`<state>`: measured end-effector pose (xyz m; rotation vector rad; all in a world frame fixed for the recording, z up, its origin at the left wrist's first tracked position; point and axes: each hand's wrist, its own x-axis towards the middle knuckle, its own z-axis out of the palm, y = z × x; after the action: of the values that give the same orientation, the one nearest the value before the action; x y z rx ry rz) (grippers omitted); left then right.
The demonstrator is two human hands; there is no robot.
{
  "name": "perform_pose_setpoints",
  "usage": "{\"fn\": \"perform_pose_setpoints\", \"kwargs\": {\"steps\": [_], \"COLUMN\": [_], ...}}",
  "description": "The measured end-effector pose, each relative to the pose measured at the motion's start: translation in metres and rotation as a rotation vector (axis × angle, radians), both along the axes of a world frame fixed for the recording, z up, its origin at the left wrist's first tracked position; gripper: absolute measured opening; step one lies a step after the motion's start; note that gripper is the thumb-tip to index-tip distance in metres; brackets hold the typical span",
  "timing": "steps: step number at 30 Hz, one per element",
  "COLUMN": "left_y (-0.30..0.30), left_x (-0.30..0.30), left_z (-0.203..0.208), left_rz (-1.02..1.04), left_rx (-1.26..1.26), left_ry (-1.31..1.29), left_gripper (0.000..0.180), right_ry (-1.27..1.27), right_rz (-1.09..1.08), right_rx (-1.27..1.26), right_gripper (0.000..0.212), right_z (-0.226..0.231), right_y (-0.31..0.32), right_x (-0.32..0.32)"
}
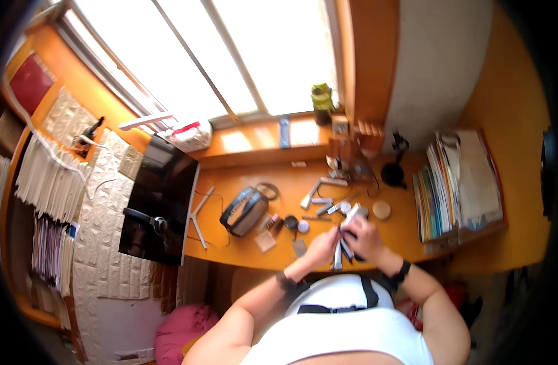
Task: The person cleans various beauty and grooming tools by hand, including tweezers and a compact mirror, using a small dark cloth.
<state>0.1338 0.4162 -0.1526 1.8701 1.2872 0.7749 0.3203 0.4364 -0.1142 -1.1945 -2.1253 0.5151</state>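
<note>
Both of our hands meet low in the middle of the frame, over the near edge of the orange wooden desk (242, 252): our left hand (323, 248) and our right hand (365, 238) have their fingers closed together around a bundle of slim tubes (340, 252), some pale and some dark, standing roughly upright between the palms. Just above the hands, small cosmetics lie loose on the smooth desktop, among them a round lilac pot (303, 226) and a flat tan compact (382, 210). Left of centre we see a grey pouch (244, 210), rounded and zipped; we cannot tell what it contains. At the right, a stack of books and papers (455, 182) stands packed together. A dark monitor (160, 201) leans at the left.
</note>
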Motion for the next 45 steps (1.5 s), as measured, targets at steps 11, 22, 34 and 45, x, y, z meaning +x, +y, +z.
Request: {"fn": "perform_pose_setpoints", "kwargs": {"steps": [11,22,34,45], "left_y": [0.013,0.001,-0.010,-0.014], "left_x": [0.000,-0.003,-0.014,-0.017], "left_z": [0.019,0.023,0.027,0.023], "left_rz": [-0.072,-0.089,0.018,-0.037], "left_rx": [-0.015,0.102,0.147,0.218], "left_ry": [0.022,0.014,0.193,0.266], "left_gripper": [0.013,0.013,0.009,0.010], "right_ry": [0.137,0.101,-0.033,-0.103], "right_rz": [-0.055,-0.034,0.032,0.071], "right_rx": [-0.001,0.024,-0.038,-0.105], "right_gripper": [0.019,0.015,0.041,0.025], "right_z": [0.017,0.013,0.020,0.006], "right_y": [0.002,-0.017,0.014,0.008], "right_x": [0.007,0.001,0.032,0.030]}}
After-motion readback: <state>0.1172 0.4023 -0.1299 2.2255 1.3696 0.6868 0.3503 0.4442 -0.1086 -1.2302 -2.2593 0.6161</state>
